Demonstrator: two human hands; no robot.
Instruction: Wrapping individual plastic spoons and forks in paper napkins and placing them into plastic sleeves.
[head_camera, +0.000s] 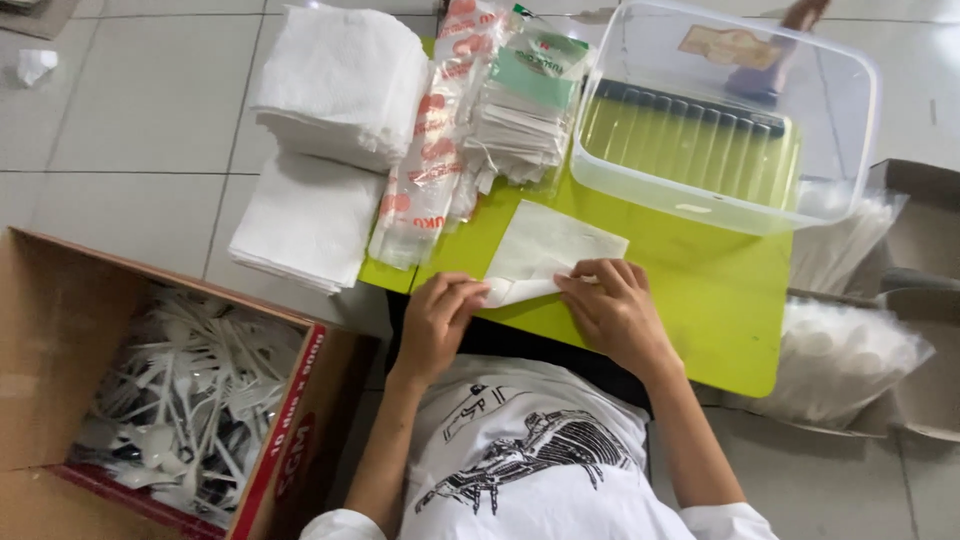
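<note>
Head view | both hands pinched near edge of white napkin (548, 250) | left hand (437, 318), right hand (612, 305) | sheet ran away-right from fingers

Napkin (545, 250) on table (700, 290), box (60, 340) left

Pale grey floor tiles (140, 110) surround a low lime-green table (720, 300) in even, soft light.

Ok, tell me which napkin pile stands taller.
The far napkin pile, by the plastic sleeves, stands taller; the nearer napkin pile, at the green board's corner, is thin and flat.
</note>
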